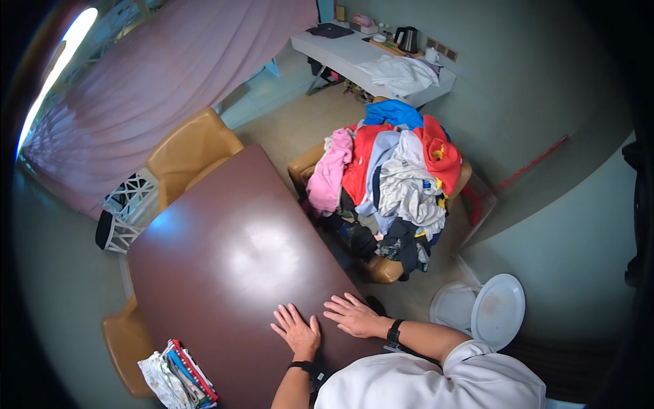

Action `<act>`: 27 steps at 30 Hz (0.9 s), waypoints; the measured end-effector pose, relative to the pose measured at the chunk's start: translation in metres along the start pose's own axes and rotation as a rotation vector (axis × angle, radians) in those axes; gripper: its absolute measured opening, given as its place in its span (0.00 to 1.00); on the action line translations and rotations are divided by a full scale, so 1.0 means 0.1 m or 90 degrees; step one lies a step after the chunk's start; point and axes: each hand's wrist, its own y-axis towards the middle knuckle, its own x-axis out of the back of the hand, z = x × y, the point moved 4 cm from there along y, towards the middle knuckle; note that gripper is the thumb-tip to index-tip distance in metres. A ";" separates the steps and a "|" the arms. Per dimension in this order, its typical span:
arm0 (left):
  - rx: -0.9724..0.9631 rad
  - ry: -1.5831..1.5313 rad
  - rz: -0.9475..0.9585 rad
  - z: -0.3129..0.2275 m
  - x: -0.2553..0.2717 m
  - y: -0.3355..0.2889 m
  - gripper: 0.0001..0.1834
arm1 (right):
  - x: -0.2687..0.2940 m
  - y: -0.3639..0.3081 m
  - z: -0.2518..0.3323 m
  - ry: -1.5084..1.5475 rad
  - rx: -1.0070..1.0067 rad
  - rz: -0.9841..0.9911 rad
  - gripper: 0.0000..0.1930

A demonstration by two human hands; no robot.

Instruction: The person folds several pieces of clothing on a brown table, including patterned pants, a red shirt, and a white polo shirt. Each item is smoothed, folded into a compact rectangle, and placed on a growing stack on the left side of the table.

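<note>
Table lengthwise toward upper left

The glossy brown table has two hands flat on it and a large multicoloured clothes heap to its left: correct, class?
Not left: the head view shows the heap right of the table, where left hand and right hand lie flat.

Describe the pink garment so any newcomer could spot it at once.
To the right of the brown table, find the clothes heap on a tan chair. The pink garment drapes over its left side, its pale pink setting it apart from the bright red garment beside it.
</note>
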 end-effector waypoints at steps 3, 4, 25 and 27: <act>0.016 0.004 -0.014 -0.08 0.03 0.14 0.49 | 0.08 -0.04 -0.17 0.000 -0.001 -0.010 0.33; 0.024 0.006 -0.020 -0.08 0.04 0.19 0.48 | 0.11 -0.05 -0.26 0.000 -0.009 -0.014 0.33; 0.069 0.008 -0.082 -0.02 0.05 0.56 0.43 | 2.25 0.69 -3.43 -0.121 -0.568 -0.334 0.34; 0.062 0.004 -0.072 -0.07 0.05 0.59 0.43 | 2.12 0.61 -3.79 -0.171 -0.604 -0.231 0.27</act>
